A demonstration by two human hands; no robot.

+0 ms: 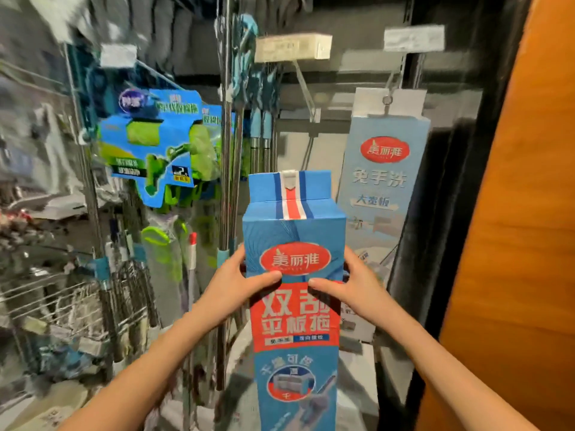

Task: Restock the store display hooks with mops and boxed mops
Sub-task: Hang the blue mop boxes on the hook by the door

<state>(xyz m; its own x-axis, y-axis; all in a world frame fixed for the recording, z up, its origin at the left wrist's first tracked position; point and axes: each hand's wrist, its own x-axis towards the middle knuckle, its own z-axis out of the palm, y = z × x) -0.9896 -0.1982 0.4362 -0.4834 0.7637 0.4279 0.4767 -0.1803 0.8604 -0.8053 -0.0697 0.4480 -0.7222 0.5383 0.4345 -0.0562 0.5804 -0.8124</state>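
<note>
1. A tall blue boxed mop [294, 244] with a red band of lettering is held upright in front of the display, at the middle of the view.
2. The box is gripped by the left hand [236, 284] at its left edge. The thumb is laid across the front beneath the red oval logo, and the fingers [240, 255] are curled round the side.
3. The right edge is gripped by the right hand [351, 284] in the same way, with the thumb pressed on the front and the fingers [350, 258] wrapped behind the box.
4. A grey hang tab [288, 179] is seen at the top of the held box, in the red, white and blue stripe.
5. A metal hook [306, 88] slants out above the box, beneath a pale price tag holder [292, 47]. The tab and the hook are well apart.
6. To the right, a pale blue boxed mop [384, 169] is hung from a second hook [386, 99] under another tag holder [413, 38].
7. To the left, blue and green carded mops [152, 144] are hung, with a cluster of metal mop handles [230, 157] between them and the held box.
8. A wire rack [62, 301] is seen at the lower left, too blurred for its contents to be told.
9. The right side of the view is filled by an orange panel [513, 213].
</note>
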